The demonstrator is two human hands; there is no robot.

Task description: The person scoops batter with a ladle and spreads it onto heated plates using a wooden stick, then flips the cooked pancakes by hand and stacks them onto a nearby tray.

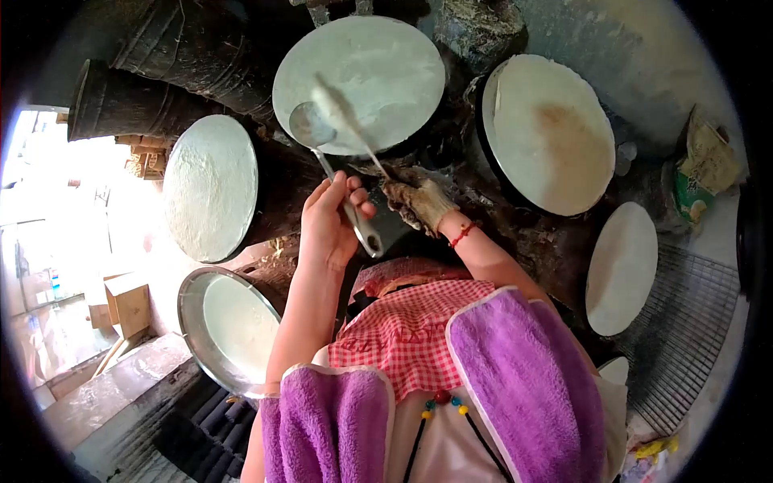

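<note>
My left hand is wrapped round the pale handle of a ladle, whose bowl overlaps the near edge of a large round white surface in front of me. A worn, stained glove covers my right hand, which is closed on a thin stick with a white-coated, thicker end. That end is beside the ladle's bowl, over the same round surface. White matter coats this surface, with a smoother, wetter-looking patch near the ladle.
More round white-topped surfaces stand around me: one at the left, two at the right. A metal basin of white liquid is at lower left, a wire rack at far right. Dark barrels lie at upper left.
</note>
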